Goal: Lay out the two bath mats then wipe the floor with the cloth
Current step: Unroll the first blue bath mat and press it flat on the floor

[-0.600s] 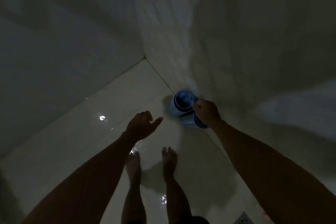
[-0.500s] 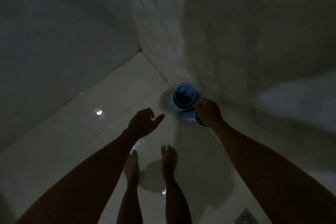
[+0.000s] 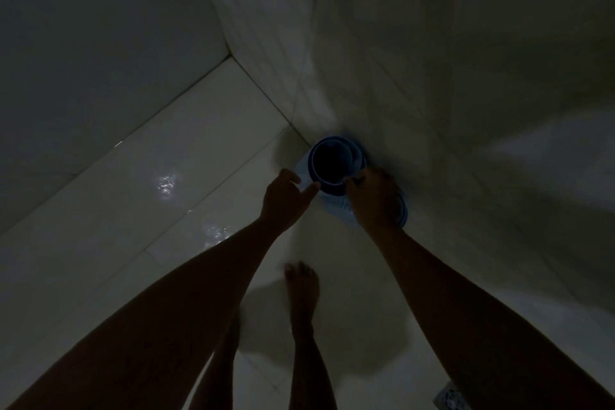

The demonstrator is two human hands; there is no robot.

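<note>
Here the rolled bath mat (image 3: 332,165) stands upright against the wall (image 3: 432,76); right hand (image 3: 374,200) clamped on its rim, left hand (image 3: 286,200) spread beside it; next, lift and unroll

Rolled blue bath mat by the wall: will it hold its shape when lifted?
Rolled bath mat stands on end as an open tube, so probably flexible and prone to uncoil. The right hand pinches its rim; likely light. It could tip easily.
</note>
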